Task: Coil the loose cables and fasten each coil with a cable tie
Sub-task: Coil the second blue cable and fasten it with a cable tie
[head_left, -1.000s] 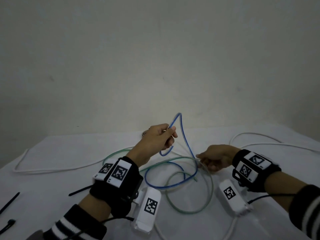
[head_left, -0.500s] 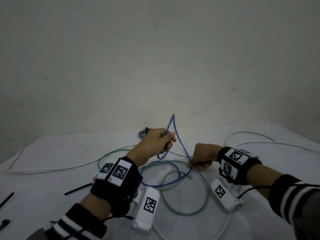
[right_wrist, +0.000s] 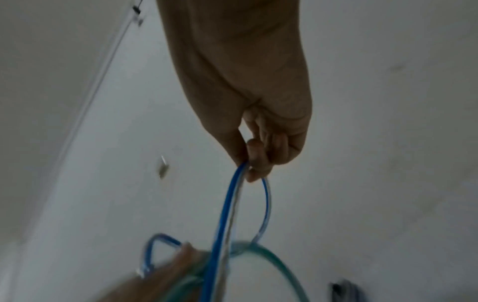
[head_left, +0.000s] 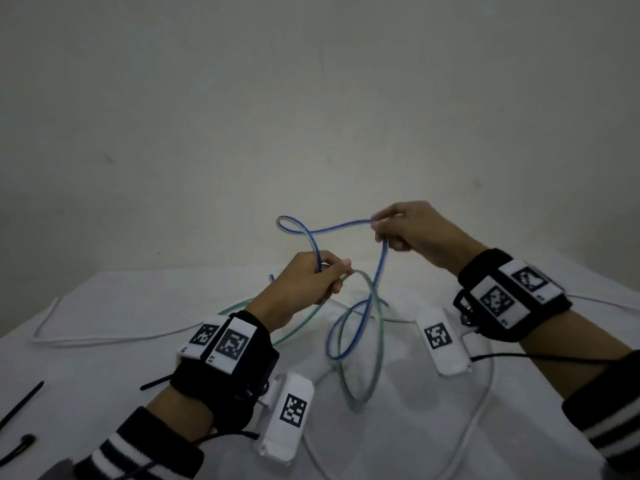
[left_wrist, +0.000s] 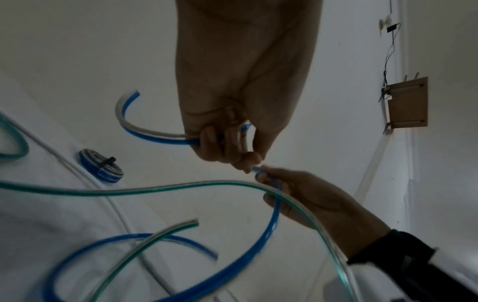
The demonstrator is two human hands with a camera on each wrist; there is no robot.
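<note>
Blue sheathing marks the cable I'm working: the blue cable (head_left: 346,226) runs from my left hand (head_left: 304,289) up into a small loop, across to my right hand (head_left: 412,230), then drops in a long loop to the desk (head_left: 104,375) near its middle. Both hands are raised off the desk so the slack hangs free and I can lay one turn against the next. My left fingers (left_wrist: 220,147) are curled tight round the gathered turn, acting as the anchor. My right fingers (right_wrist: 256,159) pinch the cable between thumb and fingertips; I judge that light pinch lets the cable slide as I feed the next turn across.

A green cable (head_left: 377,341) lies looped on the desk under my hands and crosses the hanging blue loop. From the left wrist view it passes right beside my left fingers, and I cannot tell whether they catch it too; if so, it would tangle into the coil.

Toward the far edge sits a finished blue coil (left_wrist: 101,167), already bound with a black tie. Spare cable ties (head_left: 20,403) wait near the left edge, within reach once this coil is complete. A white cable (head_left: 104,337) trails along the left side, still loose.
</note>
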